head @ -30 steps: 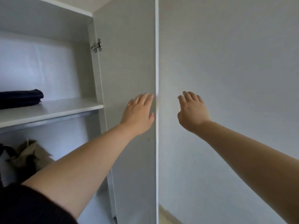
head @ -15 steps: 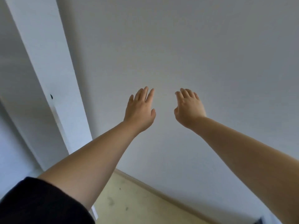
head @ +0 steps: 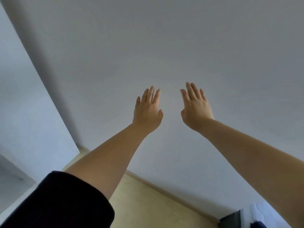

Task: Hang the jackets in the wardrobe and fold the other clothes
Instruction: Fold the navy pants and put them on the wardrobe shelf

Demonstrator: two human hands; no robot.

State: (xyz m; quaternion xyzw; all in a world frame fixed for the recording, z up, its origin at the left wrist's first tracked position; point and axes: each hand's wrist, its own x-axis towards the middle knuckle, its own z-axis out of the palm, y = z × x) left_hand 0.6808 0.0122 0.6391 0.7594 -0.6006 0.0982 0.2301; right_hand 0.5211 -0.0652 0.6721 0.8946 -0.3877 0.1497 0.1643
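Bare left hand (head: pixel 146 113) and right hand (head: pixel 195 111) (fingers straight)

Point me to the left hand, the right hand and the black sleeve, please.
Left hand (head: pixel 146 112), head view, back of the hand.
Right hand (head: pixel 195 111), head view, back of the hand.
Black fabric sleeve (head: pixel 65 201), head view, middle of the cloth on the left upper arm.

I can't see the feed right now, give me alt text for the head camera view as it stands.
Two bare arms reach forward, the left hand and right hand both open with straight fingers and holding nothing, in front of a plain pale wall. A black sleeve covers the left upper arm; beige floor shows below, with something dark and blue at the bottom right corner.
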